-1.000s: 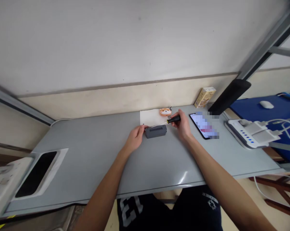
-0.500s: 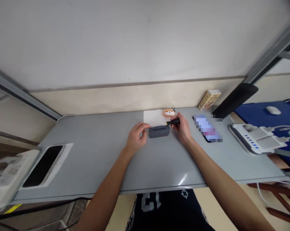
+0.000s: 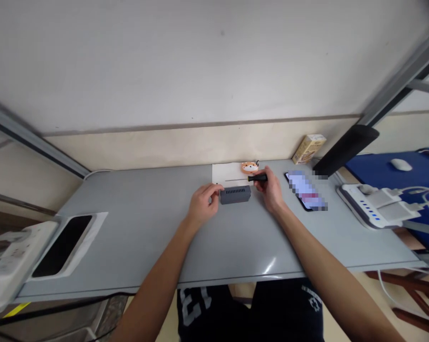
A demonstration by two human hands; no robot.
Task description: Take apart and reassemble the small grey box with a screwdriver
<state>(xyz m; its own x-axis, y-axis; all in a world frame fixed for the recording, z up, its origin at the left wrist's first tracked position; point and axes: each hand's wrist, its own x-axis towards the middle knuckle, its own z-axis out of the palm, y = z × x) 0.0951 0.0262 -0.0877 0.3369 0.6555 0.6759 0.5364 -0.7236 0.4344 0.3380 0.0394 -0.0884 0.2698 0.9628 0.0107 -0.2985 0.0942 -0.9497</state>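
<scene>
black-handled screwdriver [image 3: 258,177]: held in the right hand [image 3: 271,192], grip closed around the handle; thin metal shaft points left over the white paper [image 3: 221,174], just behind the grey vented box [image 3: 235,195].
left hand [image 3: 202,202]: grip partly open, thumb and forefinger narrowly apart; fingertips at the box's upper left corner; amount of pressure cannot be told.
grey vented box: on the tabletop [image 3: 146,228], between the two hands, row of slots showing.
small dark spot [image 3: 217,184]: near corner of the paper, beside the left fingertips; too small to identify.
orange-and-white case [image 3: 249,167]: animal face on it; sits just behind the screwdriver handle, the nearest obstacle to that hand.
lit phone [image 3: 305,190]: just right of the right hand, screen partly pixelated.
back right: yellowish carton [image 3: 309,148] and black tube-like object [image 3: 346,151], leaning.
power strip [image 3: 357,206]: right end, plugs and white cables attached.
dark-screened device [image 3: 62,247]: far left, on a white sheet.
edges: rear edge meets the wall [image 3: 157,147]; both forearms cross the front edge.
room: grey surface extends from the left forearm to the dark-screened device, and between the forearms.
</scene>
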